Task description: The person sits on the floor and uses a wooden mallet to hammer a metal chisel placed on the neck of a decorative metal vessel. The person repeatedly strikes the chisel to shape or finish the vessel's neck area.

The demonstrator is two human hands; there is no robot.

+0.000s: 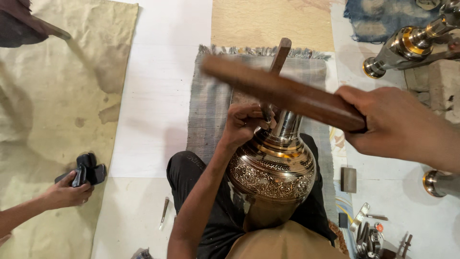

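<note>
A brass-coloured metal vase (273,172) with fine engraved scrollwork on its belly rests in my lap, its shiny neck pointing away from me. My left hand (244,124) grips a wooden-handled punch tool (281,50) and holds it upright against the vase's shoulder near the neck. My right hand (397,127) is closed around a long brown wooden stick (278,91). The stick is raised crosswise above the vase and is blurred by motion. It crosses in front of the tool's handle.
Another person's hand (67,192) at the left holds a black object (86,172) over a beige cloth (52,96). A grey fringed rug (211,105) lies under me. Polished metal pieces (407,45) lie top right, another (438,183) at the right edge. Small tools (369,235) sit bottom right.
</note>
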